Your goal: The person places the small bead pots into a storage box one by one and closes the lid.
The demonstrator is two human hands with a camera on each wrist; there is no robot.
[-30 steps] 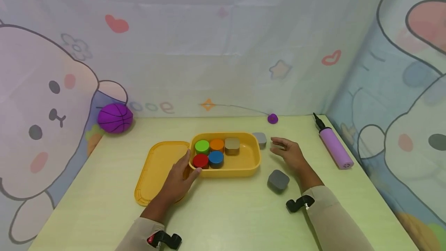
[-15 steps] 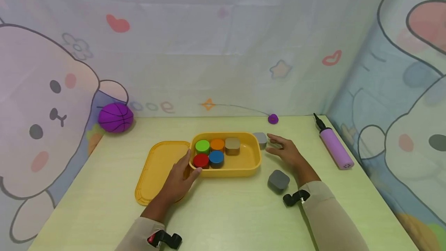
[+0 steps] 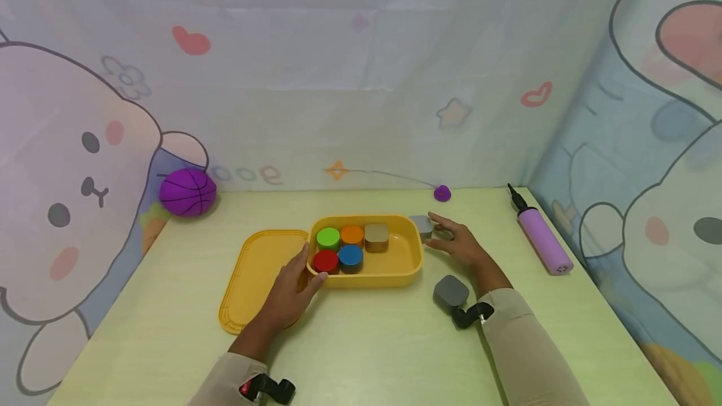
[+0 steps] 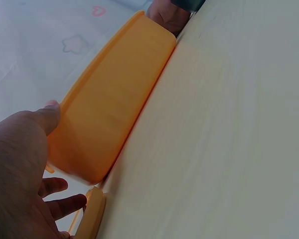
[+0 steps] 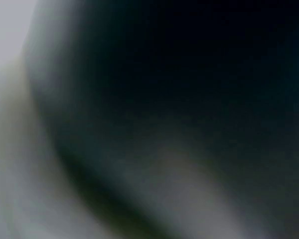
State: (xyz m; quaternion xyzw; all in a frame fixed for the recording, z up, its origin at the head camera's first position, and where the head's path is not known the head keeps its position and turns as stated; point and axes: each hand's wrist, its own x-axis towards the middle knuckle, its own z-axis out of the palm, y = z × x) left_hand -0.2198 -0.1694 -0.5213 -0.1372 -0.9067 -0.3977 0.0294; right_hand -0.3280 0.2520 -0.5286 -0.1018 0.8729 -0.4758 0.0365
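Grey block beside yellow tray now meets right hand, advanced leftward, fingers extended, not yet gripping; left hand stays gripping tray's corner.

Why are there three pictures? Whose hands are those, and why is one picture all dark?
They belong to one person wearing three small cameras. The big picture comes from a camera on the head, looking down at a table. The other two come from cameras strapped to each wrist. The right wrist one is dark and blurry, so nothing can be told from it.

On the table sits a yellow box with round colored blocks and one square block inside. Its lid lies beside it. The left hand holds the box's corner. The right hand reaches to a gray block just outside the box, fingers open. Another gray block lies nearer. There is also a purple ball and a pump.
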